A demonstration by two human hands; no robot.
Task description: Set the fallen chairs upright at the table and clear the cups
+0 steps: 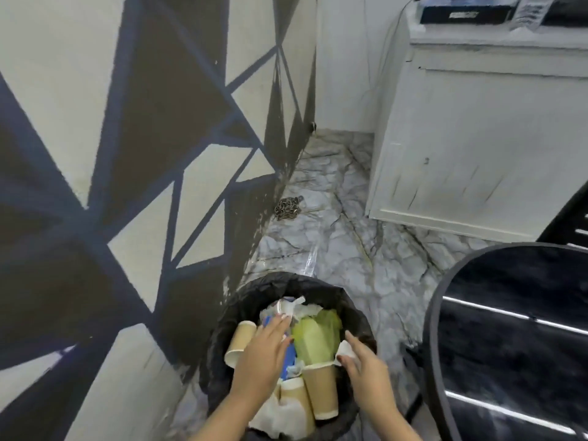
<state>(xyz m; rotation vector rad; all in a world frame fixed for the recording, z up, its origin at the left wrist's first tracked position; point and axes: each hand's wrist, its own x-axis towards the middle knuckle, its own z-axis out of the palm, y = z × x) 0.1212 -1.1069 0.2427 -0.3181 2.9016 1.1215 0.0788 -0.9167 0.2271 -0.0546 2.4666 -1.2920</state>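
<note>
A black-lined trash bin (pixel 356 310) stands on the floor against the patterned wall, full of rubbish. Several tan paper cups lie in it: one at the left rim (pixel 239 340), two side by side near the front (pixel 321 389). My left hand (pixel 264 351) hovers over the bin's left half, fingers spread, holding nothing. My right hand (pixel 362 361) is over the right rim, fingers loosely apart, touching a white scrap of paper (pixel 345 350). Green wrapping (pixel 315 338) fills the bin's middle.
A round dark glass table (pixel 515 329) with a grey rim stands close on the right. A white cabinet (pixel 477 138) is behind it. A small chain (pixel 288 208) lies on the marble floor by the wall. A dark chair edge (pixel 572 218) shows at far right.
</note>
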